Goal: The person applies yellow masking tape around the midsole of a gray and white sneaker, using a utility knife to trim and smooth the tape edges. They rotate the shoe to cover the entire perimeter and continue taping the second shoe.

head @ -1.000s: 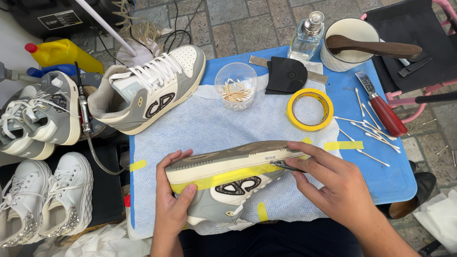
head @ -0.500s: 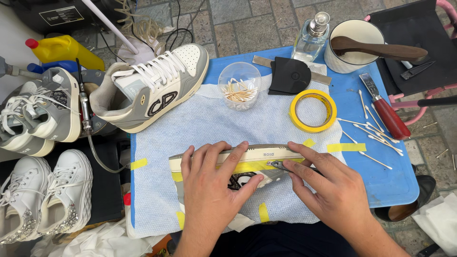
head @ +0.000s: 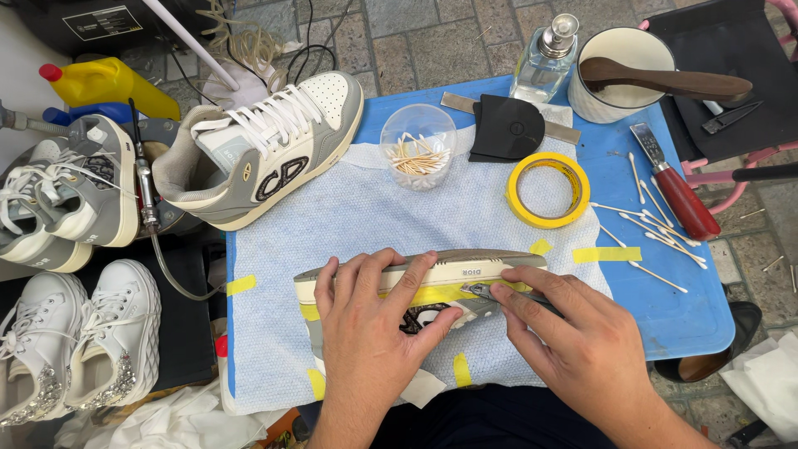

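Yellow masking tape (head: 440,294) runs along the side of the grey-and-cream sneaker (head: 416,278) that lies on its side on the white cloth (head: 366,208) over the blue counter (head: 665,308), sole edge turned away from the person. The left hand (head: 374,333) lies flat over the shoe with fingers spread, its grip open and pressing rather than clasping; the right hand (head: 573,341) has its grip closed on a small metal blade tool (head: 486,293) whose tip touches the tape line at mid-shoe. To do this well, it seems wise to keep the left palm heavy so the shoe cannot rock, hold the blade shallow, follow the seam between sole and upper, and keep the steadying fingertips clear of the tip, which is just beside them. A slip would likely mark the upper. As for containers: a clear round tub (head: 418,145) holds cotton swabs, with more swabs (head: 640,224) loose on the counter to the right; a cream mug (head: 619,71) carries a dark wooden tool (head: 665,81) laid across its rim, contents hidden; a glass bottle (head: 544,62) holds clear liquid. A roll of yellow tape (head: 549,189) lies near the tub, and a matching sneaker (head: 266,150) stands upright at the counter's far left.
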